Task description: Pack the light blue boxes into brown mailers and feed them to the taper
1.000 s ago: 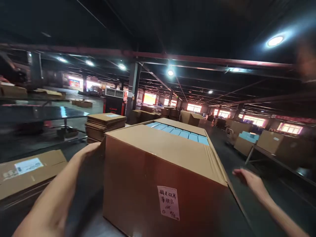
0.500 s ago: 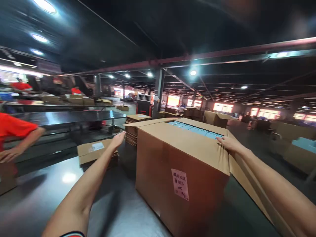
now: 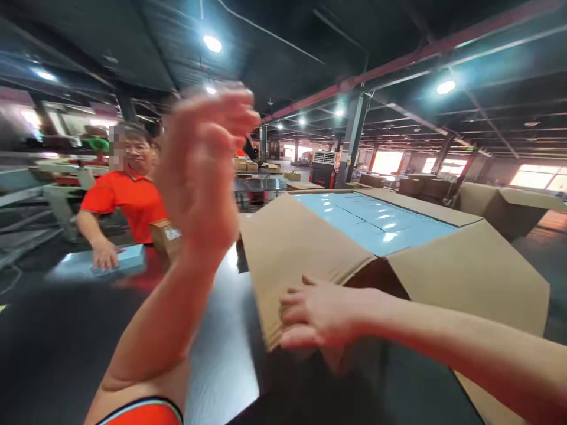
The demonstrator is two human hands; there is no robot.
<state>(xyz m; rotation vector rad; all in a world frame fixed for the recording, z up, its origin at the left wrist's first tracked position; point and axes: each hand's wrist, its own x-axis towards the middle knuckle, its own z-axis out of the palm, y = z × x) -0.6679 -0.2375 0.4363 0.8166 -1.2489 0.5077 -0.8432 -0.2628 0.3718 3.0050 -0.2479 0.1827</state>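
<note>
Cardboard flap of an open box folds outward beneath the right hand, whose grip lies released, fingers flat on it; blue packets fill the box on the dark tabletop; the left hand, blurred, is raised open, touching nothing; beyond, a co-worker's hand rests on a blue packet.

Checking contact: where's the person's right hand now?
Head view, lower centre: right hand on the near flap of the open brown cardboard carton, below the pale blue contents.
</note>
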